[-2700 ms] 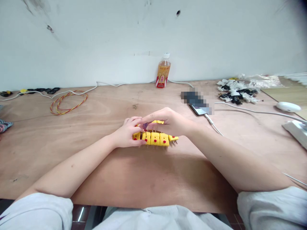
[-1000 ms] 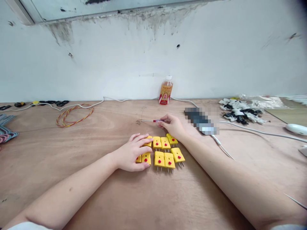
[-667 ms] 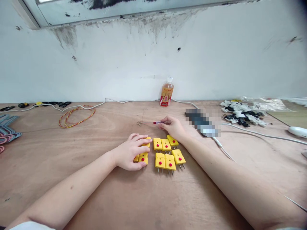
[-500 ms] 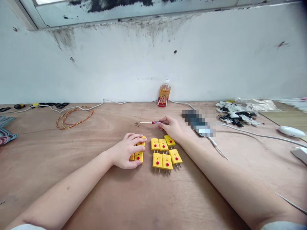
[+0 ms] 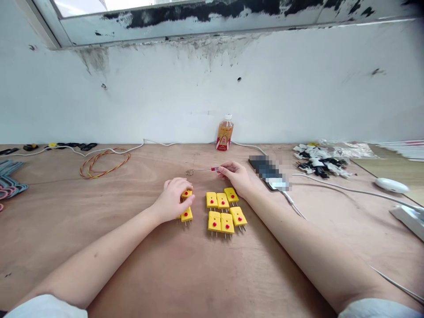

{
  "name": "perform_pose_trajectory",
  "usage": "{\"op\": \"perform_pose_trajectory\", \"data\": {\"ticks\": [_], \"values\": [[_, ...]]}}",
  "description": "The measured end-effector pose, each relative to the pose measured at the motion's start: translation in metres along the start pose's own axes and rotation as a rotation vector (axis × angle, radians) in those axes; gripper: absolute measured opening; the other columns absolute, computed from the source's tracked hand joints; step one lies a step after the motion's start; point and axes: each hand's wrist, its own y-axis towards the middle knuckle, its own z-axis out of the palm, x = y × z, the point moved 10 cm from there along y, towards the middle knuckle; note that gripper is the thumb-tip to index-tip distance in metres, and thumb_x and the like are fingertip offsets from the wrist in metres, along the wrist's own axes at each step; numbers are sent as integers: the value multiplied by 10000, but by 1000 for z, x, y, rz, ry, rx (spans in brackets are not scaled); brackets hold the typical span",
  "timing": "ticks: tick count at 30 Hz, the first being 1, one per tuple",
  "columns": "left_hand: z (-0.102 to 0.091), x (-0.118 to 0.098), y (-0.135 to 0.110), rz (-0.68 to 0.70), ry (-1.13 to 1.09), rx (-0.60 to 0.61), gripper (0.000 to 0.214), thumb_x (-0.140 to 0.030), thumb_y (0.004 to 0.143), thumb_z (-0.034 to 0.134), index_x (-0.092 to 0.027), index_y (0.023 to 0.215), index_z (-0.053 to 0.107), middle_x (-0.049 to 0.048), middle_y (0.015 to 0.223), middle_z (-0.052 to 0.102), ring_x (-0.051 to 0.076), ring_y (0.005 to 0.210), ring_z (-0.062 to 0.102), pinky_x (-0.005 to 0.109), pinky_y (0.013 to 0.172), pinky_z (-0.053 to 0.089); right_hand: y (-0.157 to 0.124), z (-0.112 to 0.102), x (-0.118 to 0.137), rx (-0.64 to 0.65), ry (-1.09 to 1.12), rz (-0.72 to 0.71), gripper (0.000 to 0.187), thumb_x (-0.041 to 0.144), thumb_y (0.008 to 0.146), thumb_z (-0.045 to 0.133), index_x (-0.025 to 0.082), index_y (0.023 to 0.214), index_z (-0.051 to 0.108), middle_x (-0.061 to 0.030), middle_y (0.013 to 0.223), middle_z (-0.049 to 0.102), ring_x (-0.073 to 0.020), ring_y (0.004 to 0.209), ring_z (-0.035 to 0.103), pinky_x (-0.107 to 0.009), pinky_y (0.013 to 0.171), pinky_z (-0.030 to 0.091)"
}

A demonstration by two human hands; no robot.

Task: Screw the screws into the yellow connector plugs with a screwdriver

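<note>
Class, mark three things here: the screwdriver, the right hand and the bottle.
Screwdriver (image 5: 215,169), head view: on its red handle.
Right hand (image 5: 236,175), head view: on the back of the hand.
Bottle (image 5: 225,134), head view: on its label.

no words or numbers can be read for sure. the bottle (image 5: 225,135) by the wall has a red and gold label (image 5: 223,142) with writing on it. there looks to be a small line of writing near the top of the label, and some bigger signs lower down in the middle. the bigger ones look like chinese writing, but they are too small and fuzzy to read. the phone (image 5: 269,173) has little squares over much of it, so its screen can't be read. the yellow plugs (image 5: 214,218) have plain red spots, and any letters on them are too tiny to make out.
</note>
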Motion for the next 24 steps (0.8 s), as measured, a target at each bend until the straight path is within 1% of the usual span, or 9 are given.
{"op": "perform_pose_trajectory", "data": {"ticks": [2, 3, 5, 8, 12, 15, 18, 20, 24], "values": [[-4, 21, -1, -179, -29, -151, 167, -317, 916, 622, -226, 1050, 661, 108, 1240, 726, 325, 1274, 610, 548, 1107, 429, 0, 0, 1, 6, 24, -3, 447, 558, 688, 901, 213, 900, 712, -49, 864, 764, -169, 737, 682, -305, 696, 562], [-2, 30, -2, -248, -46, -190, 202, -318, 900, 643, -221, 1076, 669, 115, 1266, 718, 332, 1286, 604, 551, 1115, 436, 0, 0, 1, 11, 33, -4, 449, 557, 684, 902, 211, 896, 708, -47, 863, 766, -164, 729, 678, -303, 694, 558], [4, 44, -3, -326, -96, -211, 282, -330, 873, 684, -217, 1131, 685, 120, 1298, 708, 342, 1323, 586, 551, 1138, 440, 0, 1, 1, 32, 39, -2, 456, 559, 679, 902, 207, 893, 706, -50, 872, 774, -159, 731, 676, -293, 689, 547], [11, 52, -3, -339, -219, -187, 343, -369, 866, 711, -216, 1173, 717, 111, 1315, 713, 326, 1353, 577, 520, 1177, 432, -3, 7, 0, 84, 27, 15, 464, 565, 677, 905, 204, 899, 715, -61, 923, 794, -162, 771, 694, -277, 696, 536], [13, 56, -1, -318, -416, -167, 378, -395, 841, 755, -234, 1183, 756, 93, 1352, 710, 294, 1355, 585, 494, 1204, 415, -9, 16, -1, 156, 20, 44, 505, 584, 639, 929, 208, 892, 707, -56, 895, 801, -177, 790, 722, -273, 698, 529], [15, 58, -1, -326, -510, -165, 286, -402, 817, 789, -239, 1051, 798, 94, 1313, 729, 303, 1321, 607, 520, 1188, 427, -12, 21, -2, 189, 17, 73, 545, 598, 602, 946, 208, 897, 704, -57, 879, 803, -192, 812, 741, -281, 713, 537], [16, 61, -2, -339, -553, -184, 163, -376, 821, 783, -234, 900, 798, 96, 1244, 748, 302, 1243, 649, 534, 1144, 463, -13, 23, -2, 194, -15, 79, 579, 626, 570, 948, 204, 887, 707, -60, 864, 802, -196, 786, 739, -295, 707, 546], [16, 61, -3, -335, -561, -192, 129, -354, 826, 774, -233, 868, 787, 92, 1213, 752, 293, 1195, 669, 528, 1115, 484, -13, 23, -1, 190, -16, 77, 594, 637, 555, 948, 204, 882, 705, -58, 858, 801, -196, 774, 737, -300, 707, 551], [16, 62, -3, -332, -539, -197, 131, -355, 828, 771, -225, 845, 767, 91, 1179, 754, 282, 1152, 679, 514, 1088, 496, -13, 22, -1, 185, -6, 75, 590, 630, 543, 954, 204, 863, 702, -43, 830, 789, -178, 754, 719, -295, 711, 548]]}}
